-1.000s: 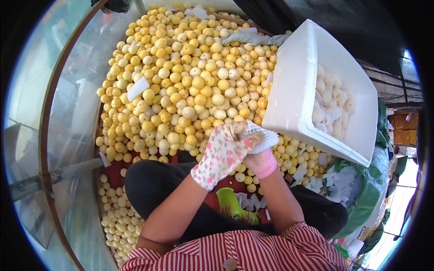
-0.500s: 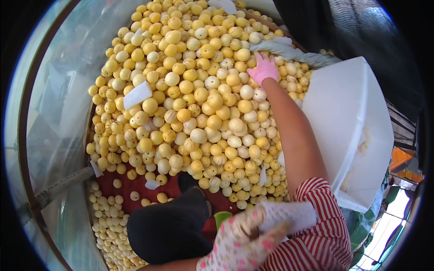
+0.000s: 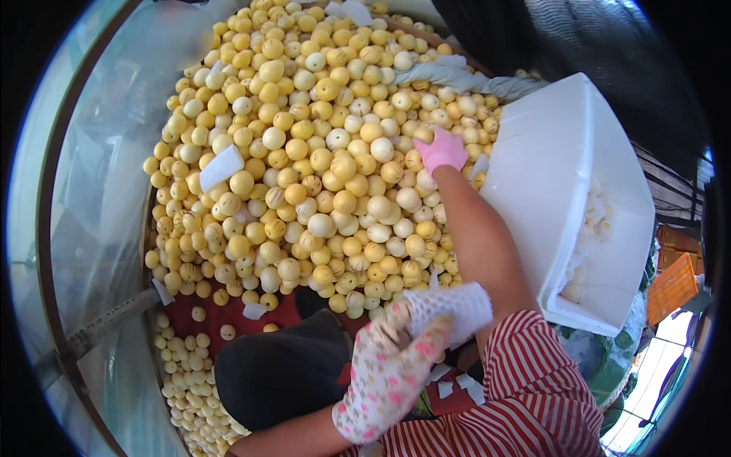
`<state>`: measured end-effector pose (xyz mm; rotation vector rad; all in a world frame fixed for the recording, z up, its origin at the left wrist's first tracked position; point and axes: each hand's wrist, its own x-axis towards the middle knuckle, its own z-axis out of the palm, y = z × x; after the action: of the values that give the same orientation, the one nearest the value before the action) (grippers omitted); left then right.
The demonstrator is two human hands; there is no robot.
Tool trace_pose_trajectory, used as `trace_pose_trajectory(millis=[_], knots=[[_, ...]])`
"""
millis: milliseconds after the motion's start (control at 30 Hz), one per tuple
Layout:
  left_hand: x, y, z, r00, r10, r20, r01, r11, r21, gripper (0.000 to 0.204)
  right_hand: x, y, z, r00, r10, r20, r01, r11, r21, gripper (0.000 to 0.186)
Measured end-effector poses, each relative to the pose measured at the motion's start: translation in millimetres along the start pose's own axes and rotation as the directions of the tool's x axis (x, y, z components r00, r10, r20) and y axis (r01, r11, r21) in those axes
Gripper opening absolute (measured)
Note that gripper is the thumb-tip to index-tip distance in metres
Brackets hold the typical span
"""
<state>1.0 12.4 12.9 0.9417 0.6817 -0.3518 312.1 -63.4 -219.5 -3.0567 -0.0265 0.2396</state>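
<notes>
My left hand (image 3: 388,365), in a white glove with pink flowers, grips a white foam net sleeve (image 3: 463,308) above my lap. My right hand (image 3: 443,152), in a pink glove, reaches to the right side of a large heap of yellow pepino melons (image 3: 335,164), many with dark purple stripes. Its thumb and fingers are curled round one pepino melon (image 3: 423,132), which shows at the fingertips; the palm side is hidden. A loose white foam sleeve (image 3: 221,168) lies on the heap's left part.
A large white foam box (image 3: 533,145) stands tilted at the right, pale pieces inside. Twisted grey cloth (image 3: 472,81) edges the heap. Smaller pale fruit (image 3: 190,381) lie lower left, beside red cloth (image 3: 247,324) and my dark-clothed knee (image 3: 278,373). Clear plastic sheeting (image 3: 99,190) hangs left; an orange crate (image 3: 671,288) stands right.
My right hand has drawn back nearer to me across the heap, its spread fingers now curled at a pepino melon. My left hand has risen with the foam net sleeve. The view has shifted slightly.
</notes>
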Motion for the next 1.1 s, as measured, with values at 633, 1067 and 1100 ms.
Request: trace_pose_trajectory(millis=[633, 1067, 1100], knots=[[25.6, -65.1, -16.7, 0.773, 0.553, 0.312, -0.558, 0.356, 0.749, 0.071, -327.3, 73.0, -126.3, 0.933, -0.359, -0.039, 0.093, 0.132, 0.987, 0.061], [14.4, -62.8, 2.3, 0.819, 0.130, 0.559, -0.316, 0.916, 0.249, 0.048, -346.8, 133.7, -110.6, 0.622, -0.769, 0.147, -0.750, -0.532, 0.393, 0.089], [13.0, -60.3, 3.8, 0.810, 0.093, 0.579, -0.258, 0.943, 0.209, 0.047, -349.7, 135.0, -107.8, 0.668, -0.726, 0.167, -0.719, -0.569, 0.399, 0.089]])
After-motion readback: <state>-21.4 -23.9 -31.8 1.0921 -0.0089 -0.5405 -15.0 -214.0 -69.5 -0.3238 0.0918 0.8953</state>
